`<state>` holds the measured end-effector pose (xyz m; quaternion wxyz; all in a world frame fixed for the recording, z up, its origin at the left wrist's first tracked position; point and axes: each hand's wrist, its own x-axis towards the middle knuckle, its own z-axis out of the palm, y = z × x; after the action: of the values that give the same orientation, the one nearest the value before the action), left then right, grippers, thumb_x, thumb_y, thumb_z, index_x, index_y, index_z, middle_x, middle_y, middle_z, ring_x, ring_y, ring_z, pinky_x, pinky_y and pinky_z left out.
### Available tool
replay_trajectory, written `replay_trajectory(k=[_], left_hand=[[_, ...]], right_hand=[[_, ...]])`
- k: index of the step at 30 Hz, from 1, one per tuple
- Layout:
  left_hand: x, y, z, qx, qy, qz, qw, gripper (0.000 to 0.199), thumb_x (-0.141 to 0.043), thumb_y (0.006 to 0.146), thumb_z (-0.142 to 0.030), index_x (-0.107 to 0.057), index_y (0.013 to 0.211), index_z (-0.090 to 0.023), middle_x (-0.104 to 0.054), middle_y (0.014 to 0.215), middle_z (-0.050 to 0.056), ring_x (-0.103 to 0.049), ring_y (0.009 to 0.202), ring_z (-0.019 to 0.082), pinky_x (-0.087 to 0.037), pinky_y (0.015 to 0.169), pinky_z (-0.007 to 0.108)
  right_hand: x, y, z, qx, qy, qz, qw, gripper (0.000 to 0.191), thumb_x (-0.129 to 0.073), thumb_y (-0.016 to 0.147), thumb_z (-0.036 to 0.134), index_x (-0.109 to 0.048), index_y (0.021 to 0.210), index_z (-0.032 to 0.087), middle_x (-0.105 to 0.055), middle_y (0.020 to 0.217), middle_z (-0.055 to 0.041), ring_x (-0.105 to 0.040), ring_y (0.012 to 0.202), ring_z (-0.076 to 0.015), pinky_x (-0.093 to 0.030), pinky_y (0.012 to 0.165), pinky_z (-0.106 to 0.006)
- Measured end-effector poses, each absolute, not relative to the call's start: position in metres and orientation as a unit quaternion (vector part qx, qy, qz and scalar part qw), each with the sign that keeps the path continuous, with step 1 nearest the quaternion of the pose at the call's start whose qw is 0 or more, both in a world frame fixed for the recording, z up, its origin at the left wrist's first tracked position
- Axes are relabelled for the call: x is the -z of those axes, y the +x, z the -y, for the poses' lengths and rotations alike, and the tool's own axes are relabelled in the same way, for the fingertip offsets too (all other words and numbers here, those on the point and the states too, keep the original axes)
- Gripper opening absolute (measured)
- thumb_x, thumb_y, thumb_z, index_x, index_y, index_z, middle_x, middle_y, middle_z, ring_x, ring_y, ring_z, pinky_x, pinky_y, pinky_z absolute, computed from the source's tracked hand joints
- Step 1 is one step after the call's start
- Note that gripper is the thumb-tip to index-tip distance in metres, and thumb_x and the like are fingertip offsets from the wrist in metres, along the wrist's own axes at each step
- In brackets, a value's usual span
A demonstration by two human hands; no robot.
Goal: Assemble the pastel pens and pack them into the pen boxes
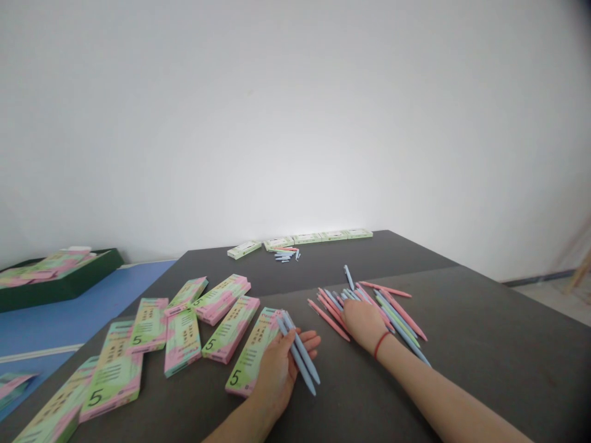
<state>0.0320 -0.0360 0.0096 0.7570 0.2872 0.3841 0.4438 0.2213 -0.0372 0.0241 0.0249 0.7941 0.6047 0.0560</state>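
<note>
Two light-blue pens [300,355] lie side by side across the palm of my left hand [279,368], with the thumb bent over them. A green and pink pen box [253,354] marked 5 lies flat just left of that hand. My right hand [364,321], with a red cord at the wrist, reaches down into a loose pile of pink, blue and green pens [397,314]. Its fingertips are hidden among the pens, so what they grip does not show. One blue pen [348,277] points away at the pile's far side.
Several more pen boxes [150,325] lie scattered on the left of the dark table [360,400]. Along its far edge stands a row of pale boxes [307,238], with a small group of pens [285,253] before it. A green tray [60,282] of cartons sits on a blue surface [87,314].
</note>
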Motion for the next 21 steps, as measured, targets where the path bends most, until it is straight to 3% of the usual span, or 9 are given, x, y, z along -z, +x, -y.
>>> replay_trajectory(k=[13,15,19,21], left_hand=[[-0.010,0.031,0.036,-0.431,0.309,-0.381,0.757,0.004,-0.051,0.086,-0.011,-0.050,0.090,-0.012,-0.072,0.084,0.014,-0.072,0.072,0.022,-0.057,0.058,0.029],[-0.009,0.031,0.036,-0.430,0.310,-0.381,0.757,0.005,-0.050,0.086,-0.010,-0.050,0.090,-0.013,-0.072,0.081,0.013,-0.072,0.070,0.022,-0.057,0.058,0.029],[-0.008,0.031,0.036,-0.427,0.311,-0.386,0.756,0.005,-0.048,0.086,-0.010,-0.048,0.089,-0.014,-0.072,0.080,0.013,-0.071,0.066,0.021,-0.056,0.055,0.029],[-0.008,0.031,0.035,-0.424,0.310,-0.392,0.755,0.002,-0.048,0.087,-0.012,-0.049,0.087,-0.013,-0.072,0.081,0.015,-0.071,0.064,0.021,-0.056,0.053,0.029]], right_hand=[[-0.035,0.228,0.038,-0.017,0.795,-0.605,0.044,0.023,-0.053,0.093,0.031,-0.062,0.102,0.012,-0.066,0.101,-0.0070,-0.063,0.091,-0.0182,-0.051,0.083,-0.039],[-0.034,0.226,0.039,-0.014,0.794,-0.607,0.034,0.021,-0.049,0.094,0.025,-0.063,0.103,0.012,-0.067,0.102,-0.0085,-0.064,0.093,-0.0193,-0.050,0.084,-0.039],[-0.032,0.221,0.039,-0.004,0.800,-0.600,0.010,0.032,-0.039,0.089,0.002,-0.070,0.096,0.007,-0.070,0.093,-0.0204,-0.066,0.093,-0.0284,-0.049,0.078,-0.039],[-0.033,0.221,0.039,0.005,0.803,-0.596,-0.007,0.033,-0.039,0.085,0.000,-0.070,0.095,0.005,-0.069,0.093,-0.0243,-0.066,0.093,-0.0312,-0.048,0.076,-0.039]])
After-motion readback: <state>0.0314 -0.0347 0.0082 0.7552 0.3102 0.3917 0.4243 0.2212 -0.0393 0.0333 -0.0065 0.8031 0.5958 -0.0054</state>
